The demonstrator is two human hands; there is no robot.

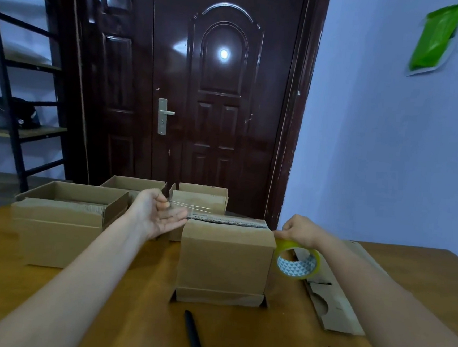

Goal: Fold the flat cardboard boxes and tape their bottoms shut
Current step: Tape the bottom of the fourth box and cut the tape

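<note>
Stretching clear tape (189, 207) left to right along the seam of the box (223, 258) at frame centre; left hand (158, 212) pinching the free end, right hand (297, 230) gripping the tape roll (296, 259) at the box's right edge, nearer the seam.

Only the person's two forearms and hands enter the head view — nothing of the torso, shoulders or legs shows. Both forearms are bare from the lower edge of the picture up to the wrists; no sleeve, cuff or glove covers them. The bare left hand (157, 214) carries no ring, band or watch that can be made out, and the bare right hand (299, 230) is likewise unadorned at the wrist and along its back. The fingernails are too small and blurred to judge — short or long cannot be told.
</note>
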